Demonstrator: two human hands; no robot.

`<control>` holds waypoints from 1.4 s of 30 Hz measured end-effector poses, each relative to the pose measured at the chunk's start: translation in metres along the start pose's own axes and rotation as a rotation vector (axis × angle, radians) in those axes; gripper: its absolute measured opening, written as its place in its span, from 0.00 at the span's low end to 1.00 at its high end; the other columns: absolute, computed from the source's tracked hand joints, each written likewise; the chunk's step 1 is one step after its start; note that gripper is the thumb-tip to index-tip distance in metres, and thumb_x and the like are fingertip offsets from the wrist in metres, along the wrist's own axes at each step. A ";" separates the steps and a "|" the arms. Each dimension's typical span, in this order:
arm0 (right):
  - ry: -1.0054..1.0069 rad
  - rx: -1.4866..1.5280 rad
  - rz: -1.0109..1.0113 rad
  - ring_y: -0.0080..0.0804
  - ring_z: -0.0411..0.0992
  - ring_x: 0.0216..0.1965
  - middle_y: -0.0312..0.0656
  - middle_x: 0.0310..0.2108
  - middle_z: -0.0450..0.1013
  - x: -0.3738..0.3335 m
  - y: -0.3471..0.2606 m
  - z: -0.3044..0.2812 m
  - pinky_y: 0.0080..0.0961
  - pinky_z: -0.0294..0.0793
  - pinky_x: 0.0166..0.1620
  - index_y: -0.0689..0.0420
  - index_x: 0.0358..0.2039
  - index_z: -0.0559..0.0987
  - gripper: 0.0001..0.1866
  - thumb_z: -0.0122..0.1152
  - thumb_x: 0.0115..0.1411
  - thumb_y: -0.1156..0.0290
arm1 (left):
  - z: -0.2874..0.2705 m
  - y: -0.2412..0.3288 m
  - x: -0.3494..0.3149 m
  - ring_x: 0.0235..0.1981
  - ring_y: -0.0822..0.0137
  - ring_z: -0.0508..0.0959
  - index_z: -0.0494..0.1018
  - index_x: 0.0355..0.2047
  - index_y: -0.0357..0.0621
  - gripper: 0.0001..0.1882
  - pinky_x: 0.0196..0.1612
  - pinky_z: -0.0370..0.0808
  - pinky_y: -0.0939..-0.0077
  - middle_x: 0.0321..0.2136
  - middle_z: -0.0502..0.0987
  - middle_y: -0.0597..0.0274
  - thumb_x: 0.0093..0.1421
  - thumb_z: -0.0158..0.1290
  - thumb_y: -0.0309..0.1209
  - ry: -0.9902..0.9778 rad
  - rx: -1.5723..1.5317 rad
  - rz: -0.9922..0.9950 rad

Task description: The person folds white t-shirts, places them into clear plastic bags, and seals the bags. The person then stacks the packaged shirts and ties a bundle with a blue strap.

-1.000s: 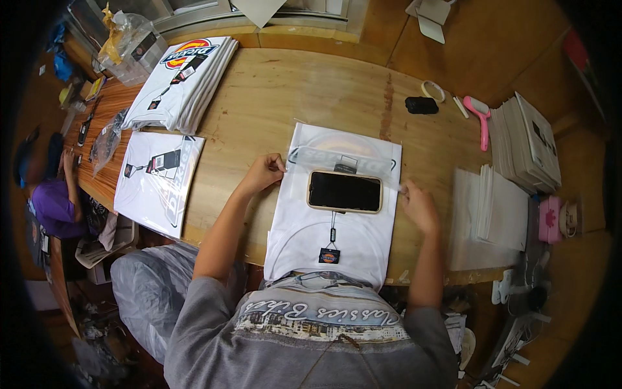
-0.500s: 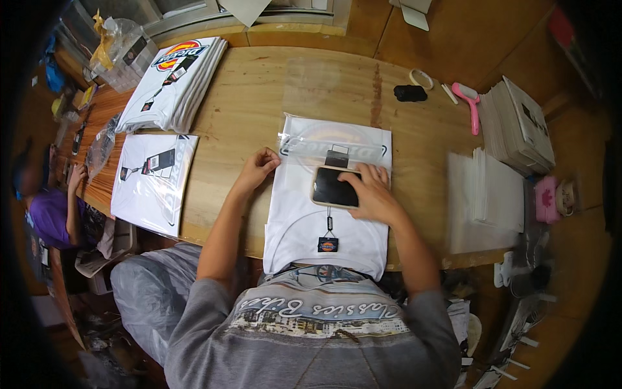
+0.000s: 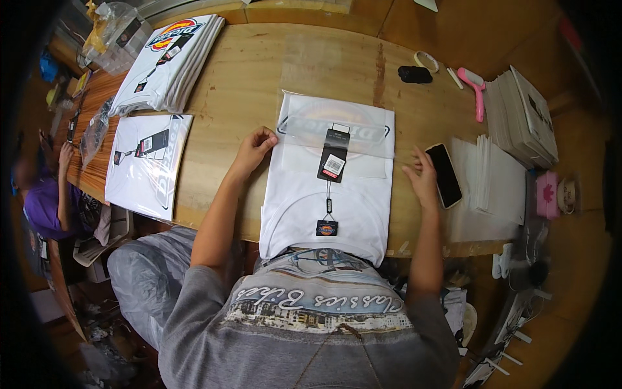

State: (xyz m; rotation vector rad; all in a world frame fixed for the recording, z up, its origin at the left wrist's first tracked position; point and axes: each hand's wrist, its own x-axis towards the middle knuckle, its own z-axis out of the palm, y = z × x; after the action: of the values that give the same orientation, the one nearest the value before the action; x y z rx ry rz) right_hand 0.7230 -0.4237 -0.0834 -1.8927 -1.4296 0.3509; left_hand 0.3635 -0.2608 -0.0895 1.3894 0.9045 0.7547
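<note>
A folded white T-shirt (image 3: 363, 194) lies flat in front of me, its neckline toward my body. A black hang tag (image 3: 334, 154) and a small black label (image 3: 327, 227) on a cord rest on top of it. Clear plastic film (image 3: 372, 150) covers its far part. At the shirt's left edge, my left hand (image 3: 257, 149) is closed in a pinch; what is between its fingertips, if anything, is too small to make out. To the right of the shirt, my right hand (image 3: 422, 176) has its fingers apart, beside a black-screened phone (image 3: 446, 176) lying on the table.
A bagged shirt (image 3: 139, 185) and a stack of white shirts (image 3: 172, 68) lie at left. Clear bags (image 3: 499, 194) and a pile of flat packs (image 3: 518, 123) stand at right, near a pink lint roller (image 3: 478, 94) and a black object (image 3: 414, 74). Another person (image 3: 48, 201) sits far left.
The phone has gone from on top of the shirt to the table at its right, and my right hand has moved right with its fingers now apart. The hang tag is uncovered.
</note>
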 end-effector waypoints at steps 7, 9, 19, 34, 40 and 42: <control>-0.067 0.452 0.159 0.22 0.68 0.27 0.39 0.27 0.71 0.020 0.003 0.033 0.15 0.67 0.32 0.65 0.25 0.74 0.04 0.53 0.46 0.81 | 0.005 -0.001 -0.018 0.26 0.80 0.63 0.64 0.27 0.41 0.06 0.31 0.63 0.87 0.23 0.65 0.72 0.57 0.44 0.31 -0.001 -0.127 -0.098; -0.168 0.556 0.121 0.23 0.67 0.33 0.40 0.35 0.69 0.010 -0.001 0.024 0.16 0.67 0.36 0.64 0.23 0.72 0.01 0.51 0.48 0.81 | 0.006 -0.001 -0.038 0.27 0.80 0.63 0.63 0.28 0.43 0.06 0.31 0.63 0.87 0.24 0.65 0.72 0.57 0.43 0.32 0.009 -0.220 -0.171; -0.816 0.608 0.446 0.16 0.62 0.29 0.31 0.24 0.64 -0.131 -0.045 -0.032 0.15 0.64 0.34 0.59 0.25 0.69 0.03 0.53 0.50 0.76 | 0.011 0.003 -0.198 0.27 0.77 0.67 0.64 0.29 0.44 0.06 0.33 0.66 0.81 0.25 0.66 0.70 0.55 0.46 0.32 0.075 -0.429 -0.554; -0.102 0.869 0.488 0.35 0.69 0.36 0.46 0.35 0.68 -0.029 -0.044 0.010 0.26 0.70 0.38 0.60 0.43 0.61 0.16 0.49 0.54 0.71 | 0.085 0.070 -0.138 0.18 0.61 0.73 0.71 0.29 0.44 0.10 0.22 0.70 0.72 0.20 0.73 0.58 0.42 0.50 0.24 -0.640 0.762 0.517; 0.001 1.063 0.771 0.38 0.66 0.42 0.54 0.43 0.63 -0.120 -0.036 -0.016 0.29 0.68 0.43 0.62 0.48 0.57 0.22 0.49 0.52 0.78 | 0.135 0.041 -0.035 0.29 0.54 0.71 0.69 0.32 0.41 0.15 0.33 0.68 0.66 0.24 0.71 0.52 0.41 0.44 0.18 -0.303 0.542 0.486; 0.001 1.195 0.863 0.38 0.65 0.44 0.53 0.44 0.62 -0.155 -0.045 -0.016 0.29 0.67 0.45 0.63 0.48 0.58 0.22 0.49 0.52 0.79 | 0.108 0.035 0.018 0.37 0.54 0.67 0.67 0.38 0.44 0.19 0.39 0.66 0.67 0.35 0.68 0.54 0.42 0.52 0.25 0.082 1.071 0.440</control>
State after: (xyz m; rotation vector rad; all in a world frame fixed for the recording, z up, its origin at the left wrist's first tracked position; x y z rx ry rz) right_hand 0.6470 -0.5667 -0.0731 -1.3012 -0.1093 1.2582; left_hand 0.4693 -0.2955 -0.0598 2.5731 1.1434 0.6585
